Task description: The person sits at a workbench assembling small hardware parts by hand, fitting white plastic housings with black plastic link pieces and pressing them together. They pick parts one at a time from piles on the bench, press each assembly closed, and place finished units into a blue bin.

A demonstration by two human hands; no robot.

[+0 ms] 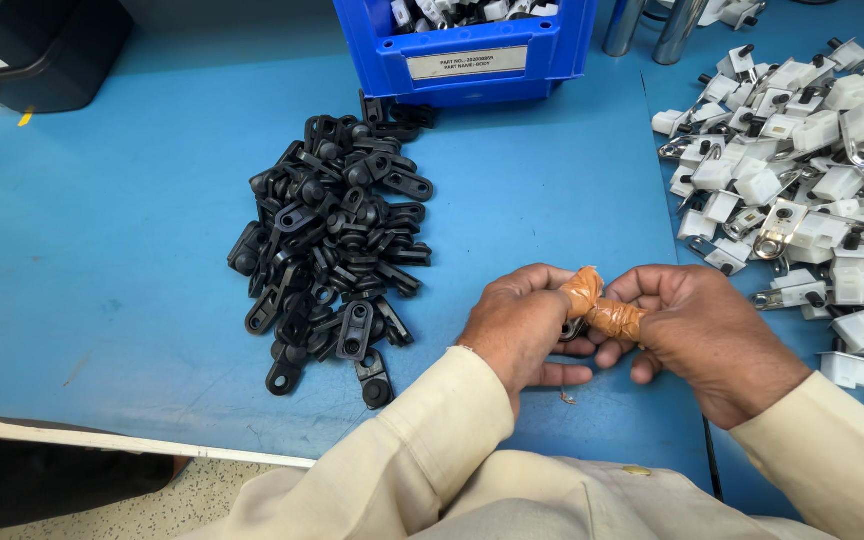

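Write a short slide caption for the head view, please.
Two hands meet over a blue table, between black parts and white parts.

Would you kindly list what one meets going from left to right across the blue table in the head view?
Dark container at the far corner → heap of black plastic parts → left hand → right hand, thumbs wrapped in brown tape → pile of white and metal parts.
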